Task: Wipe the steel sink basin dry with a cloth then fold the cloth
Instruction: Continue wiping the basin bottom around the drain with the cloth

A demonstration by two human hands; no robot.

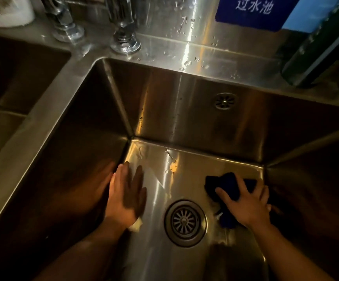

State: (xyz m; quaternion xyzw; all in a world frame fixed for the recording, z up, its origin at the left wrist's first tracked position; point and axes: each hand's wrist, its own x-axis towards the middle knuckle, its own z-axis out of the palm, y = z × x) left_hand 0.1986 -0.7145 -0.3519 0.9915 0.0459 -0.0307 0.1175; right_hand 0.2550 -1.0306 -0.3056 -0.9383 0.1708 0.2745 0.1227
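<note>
The dark cloth (pixel 228 184) lies bunched on the floor of the steel sink basin (pixel 185 118), right of the drain strainer (pixel 185 222), pressed under the spread fingers of the right hand (pixel 247 207). The left hand (pixel 127 197) rests flat and open by the left wall. A blue sign (pixel 251 11) reads "过水池". A dark bottle (pixel 316 47) is cut off at the right.
</note>
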